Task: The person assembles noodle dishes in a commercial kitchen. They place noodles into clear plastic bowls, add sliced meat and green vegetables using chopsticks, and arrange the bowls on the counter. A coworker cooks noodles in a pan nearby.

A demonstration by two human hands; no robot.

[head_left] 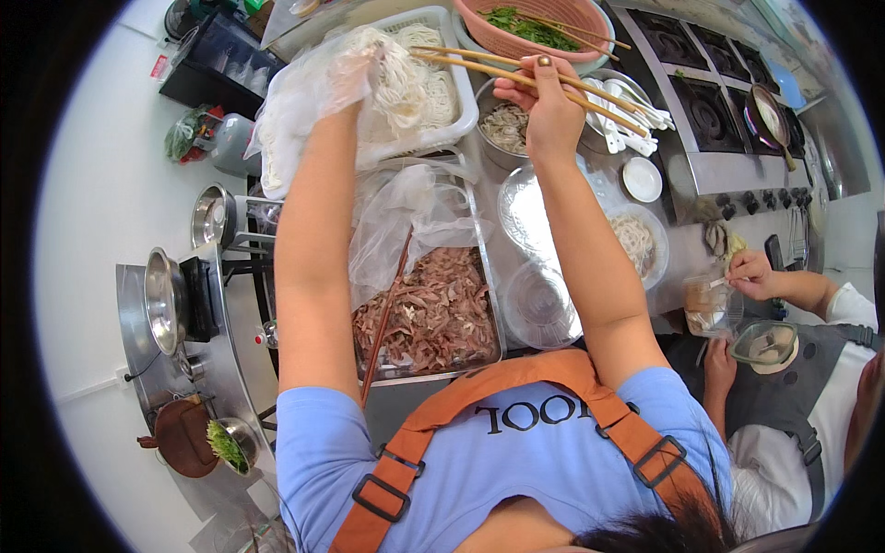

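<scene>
One white basket (470, 109) toward the tabletop's (682, 247) far left corner carries noodles (441, 97), which may drop over its right edge if lifted loosely; its near edge faces a meat tray (491, 288), where rumpled plastic film (406, 210) could get in the way. How closed the plastic-covered left hand's (346, 78) grip is at the noodles, I cannot tell; the right hand's (550, 106) grip wraps chopsticks (461, 64).

A white wall (88, 276) lines the left beside a steel tabletop (241, 369); a multi-burner stove (714, 168) stands at right
</scene>
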